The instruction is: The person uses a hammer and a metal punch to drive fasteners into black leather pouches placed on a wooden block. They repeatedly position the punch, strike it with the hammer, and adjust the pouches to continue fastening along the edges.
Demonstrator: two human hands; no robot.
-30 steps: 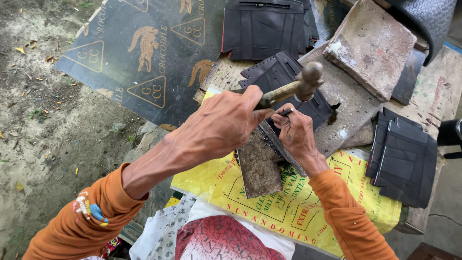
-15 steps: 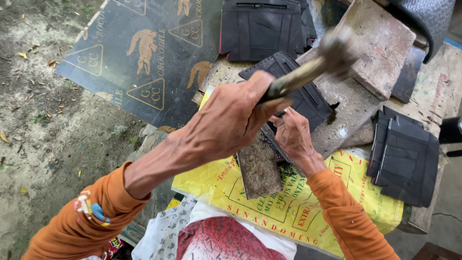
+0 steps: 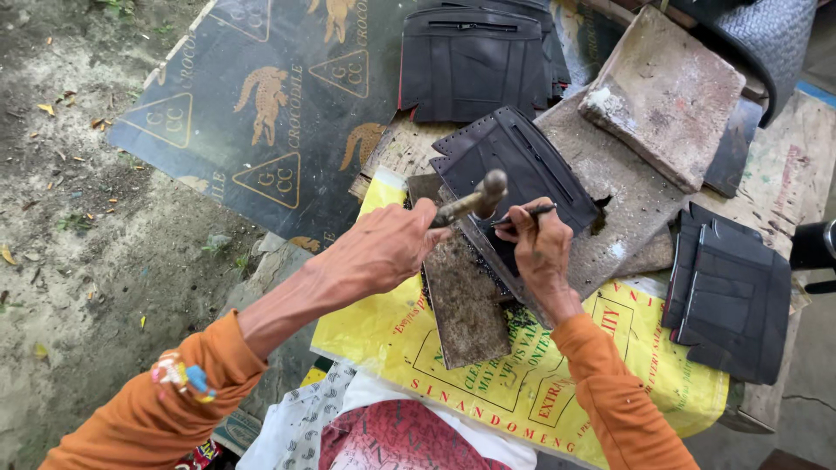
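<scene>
Ground (image 3: 78,218): bare grey earth with a few dry leaves fills the left side of the view.
Dark sheet (image 3: 261,113): a large black printed sheet with gold animal figures and triangles lies at the upper left, its near corner reaching under the work surface.
Work surface (image 3: 801,165): a worn board runs across the right half, crowded with stone and black pieces.
Yellow sack (image 3: 514,383): a printed yellow bag is spread over the near edge, just beyond the person's lap.
Stone slabs (image 3: 666,96): a thick grey block sits tilted at the upper right, resting on a flatter grey slab below it.
Black pieces (image 3: 727,292): a stack of cut black panels lies at the right; another stack (image 3: 479,61) lies at the top centre.
Metal plate (image 3: 466,300): a rusty flat bar lies lengthwise on the yellow sack, under both hands.
Black panel (image 3: 522,161): the piece being worked lies at the centre, partly on the plate and partly on the flat slab, its edge dotted with small holes.
Left hand (image 3: 379,252): fingers wrapped tightly round the handle of a hammer (image 3: 475,202) — its head raised just above the panel.
Right hand (image 3: 540,248): fingertips pinched together on a thin punch (image 3: 522,215), whose tip I cannot see clearly — the hand rests against the panel's near edge.
Sleeves (image 3: 610,400): both arms wear orange; a beaded bracelet (image 3: 178,379) sits at the left cuff.
</scene>
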